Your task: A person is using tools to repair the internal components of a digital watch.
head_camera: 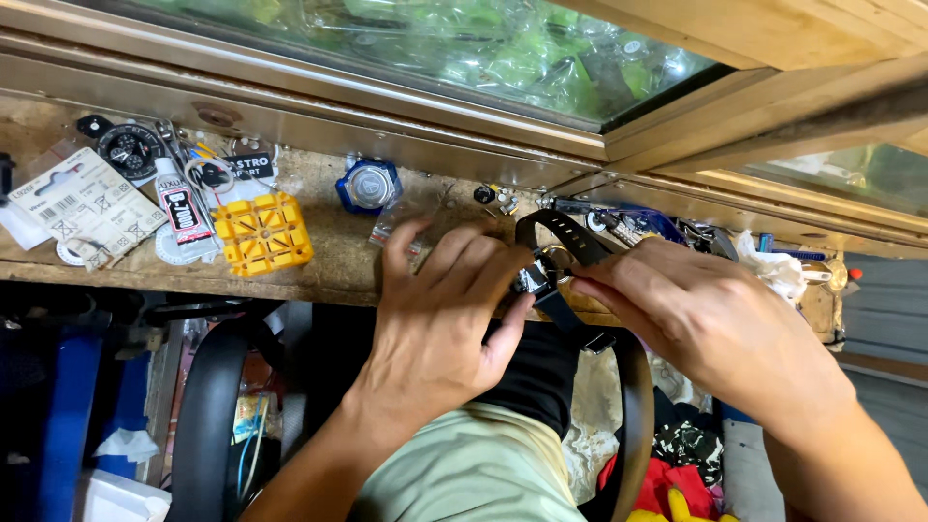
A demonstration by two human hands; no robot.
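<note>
Left hand (pixel 440 314), right hand (pixel 696 324), wristwatch (pixel 549 266) pinched between them

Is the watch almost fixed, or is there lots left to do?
Done: tools are laid out, like the yellow watch holder and glue tube. In hand: the left hand and right hand both pinch the black-strapped watch at the wooden bench edge. Left: it's not set down yet; I can't tell how much remains.

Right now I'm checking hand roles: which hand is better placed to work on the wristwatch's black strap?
The right hand, probably: its fingertips already pinch the black strap beside the watch case. The left hand grips the case itself, steadying it, so it looks less free.
</note>
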